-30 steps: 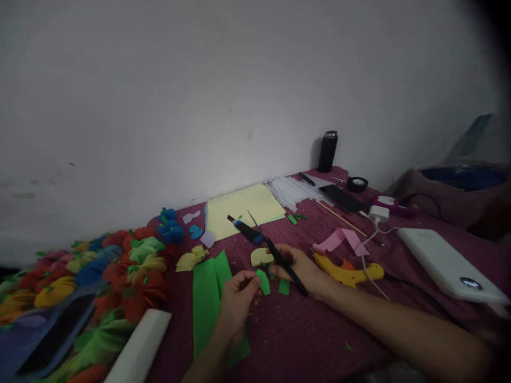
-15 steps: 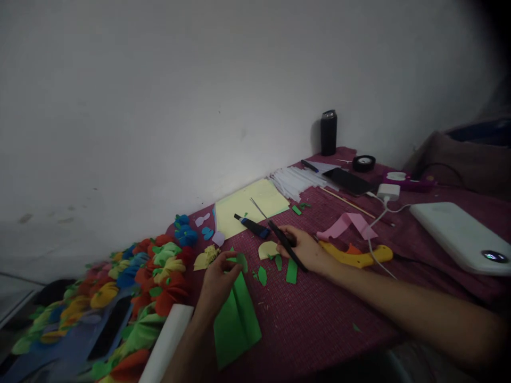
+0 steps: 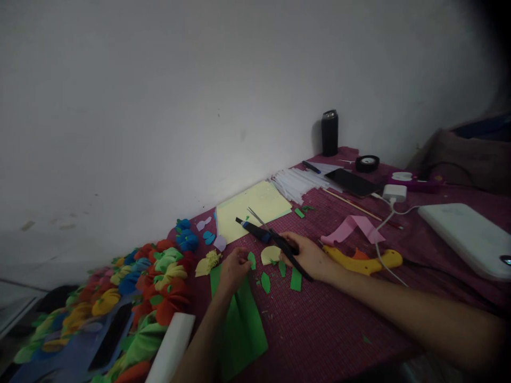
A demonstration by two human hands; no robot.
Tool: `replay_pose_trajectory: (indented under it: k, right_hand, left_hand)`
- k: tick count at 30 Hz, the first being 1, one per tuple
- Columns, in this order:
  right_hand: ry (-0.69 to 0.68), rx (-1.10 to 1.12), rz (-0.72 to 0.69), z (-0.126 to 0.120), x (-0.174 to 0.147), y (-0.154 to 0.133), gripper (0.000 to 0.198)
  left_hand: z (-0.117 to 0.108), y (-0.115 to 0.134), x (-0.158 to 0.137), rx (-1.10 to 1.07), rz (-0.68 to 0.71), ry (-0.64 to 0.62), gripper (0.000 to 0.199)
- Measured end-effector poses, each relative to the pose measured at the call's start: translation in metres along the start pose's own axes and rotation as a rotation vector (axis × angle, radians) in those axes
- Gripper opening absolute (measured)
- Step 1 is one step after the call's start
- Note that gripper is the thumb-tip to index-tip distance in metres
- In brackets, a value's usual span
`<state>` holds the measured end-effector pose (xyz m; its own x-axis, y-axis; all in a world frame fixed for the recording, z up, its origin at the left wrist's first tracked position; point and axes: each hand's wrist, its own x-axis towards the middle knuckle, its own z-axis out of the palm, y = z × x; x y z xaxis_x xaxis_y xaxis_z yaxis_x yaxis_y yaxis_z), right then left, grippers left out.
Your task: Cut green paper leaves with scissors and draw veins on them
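Note:
My left hand is closed in a pinch on a small green paper leaf, above the upper end of a folded green paper sheet. A pair of black-handled scissors is in my right hand; the thin blades point up and left, slightly apart, away from the leaf. On the cloth between my hands lie more cut green leaves, a green paper rectangle and a pale yellow rounded piece. Left of my fingers is a crumpled yellow piece.
Colourful paper flowers crowd the left side beside a white roll. Yellow sheets and a blue-black cutter lie behind my hands. At right are a yellow glue gun, pink strip, white power bank and cables.
My left hand has moved slightly right with the green leaf, uncovering the top of the green sheet. The scissors stay in my right hand. The view has shifted a little.

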<state>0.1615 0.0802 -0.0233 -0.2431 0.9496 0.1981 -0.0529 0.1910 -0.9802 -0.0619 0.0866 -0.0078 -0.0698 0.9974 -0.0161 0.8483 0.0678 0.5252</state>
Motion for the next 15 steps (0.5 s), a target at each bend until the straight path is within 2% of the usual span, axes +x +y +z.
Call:
replay_pose_trajectory:
  k: [5, 9, 11, 15]
  right_hand:
    - [-0.017, 0.049, 0.032, -0.001, 0.001, 0.002, 0.035]
    - [-0.002, 0.048, 0.025, -0.001, 0.001, 0.001, 0.037]
    - [-0.004, 0.051, 0.022, 0.000, 0.000, -0.002, 0.036]
    - [-0.003, 0.038, 0.050, -0.001, -0.001, -0.007, 0.035]
  left_hand:
    - [-0.004, -0.005, 0.000, 0.009, 0.083, 0.087, 0.035]
    - [-0.011, -0.003, -0.007, 0.057, 0.152, 0.163, 0.031]
    - [-0.010, -0.001, -0.013, 0.073, 0.212, 0.132, 0.026]
    - [-0.003, 0.005, -0.025, 0.086, 0.346, -0.043, 0.026]
